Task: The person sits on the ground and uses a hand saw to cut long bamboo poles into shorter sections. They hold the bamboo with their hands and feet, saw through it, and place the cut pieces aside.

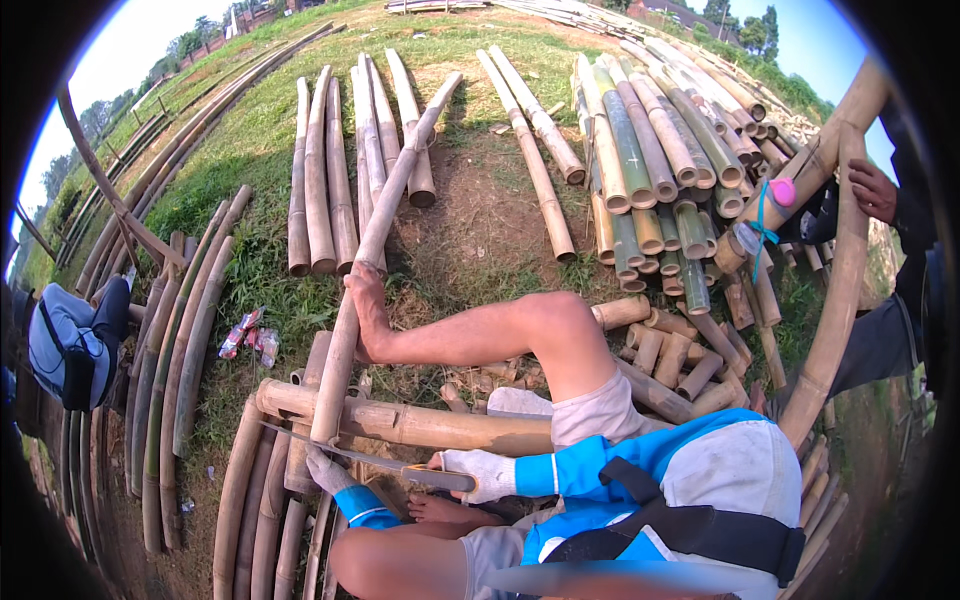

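Observation:
My right hand [483, 474], in a white glove, grips the handle of a long knife [360, 458]. Its blade lies across the near end of a thin bamboo pole [385, 200]. My left hand [328, 470], in a grey glove, rests at the blade's far part, by the pole's end; whether it grips the blade I cannot tell. The pole runs away from me over a thick bamboo crosspiece [420, 424]. My bare foot [366, 300] presses on the pole, and my bent leg [520, 335] stretches out toward it.
Stacks of cut bamboo poles [650, 150] and short offcuts [675, 355] lie on the grass. Split curved strips [180, 350] lie at left beside a grey backpack [70, 345]. At right, another person's hand [874, 190] holds a bamboo frame [840, 290] with a hanging bottle [752, 236].

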The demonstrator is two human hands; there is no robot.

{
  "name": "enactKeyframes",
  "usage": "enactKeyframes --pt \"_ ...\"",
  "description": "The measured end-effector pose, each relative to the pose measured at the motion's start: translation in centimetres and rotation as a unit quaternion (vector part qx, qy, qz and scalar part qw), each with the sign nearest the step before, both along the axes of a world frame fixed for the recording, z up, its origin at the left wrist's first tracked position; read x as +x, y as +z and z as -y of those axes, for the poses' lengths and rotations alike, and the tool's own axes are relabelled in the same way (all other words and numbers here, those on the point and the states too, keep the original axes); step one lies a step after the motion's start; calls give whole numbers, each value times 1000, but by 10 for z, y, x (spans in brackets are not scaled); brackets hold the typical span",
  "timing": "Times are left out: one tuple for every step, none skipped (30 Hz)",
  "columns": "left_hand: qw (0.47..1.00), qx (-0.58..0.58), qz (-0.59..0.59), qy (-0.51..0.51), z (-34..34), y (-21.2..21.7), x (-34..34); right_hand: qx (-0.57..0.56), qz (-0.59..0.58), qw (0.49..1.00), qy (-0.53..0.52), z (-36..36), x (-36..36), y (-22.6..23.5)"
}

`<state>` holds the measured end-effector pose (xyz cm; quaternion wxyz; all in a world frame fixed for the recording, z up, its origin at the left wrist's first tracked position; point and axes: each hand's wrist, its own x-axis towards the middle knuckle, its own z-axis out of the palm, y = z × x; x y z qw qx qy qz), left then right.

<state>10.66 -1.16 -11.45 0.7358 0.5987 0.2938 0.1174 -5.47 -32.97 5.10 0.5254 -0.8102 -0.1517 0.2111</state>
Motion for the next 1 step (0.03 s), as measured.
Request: enactKeyframes --pt "1000 0 -3 -15 12 4 -1 -9 33 999 -26 -32 27 -7"
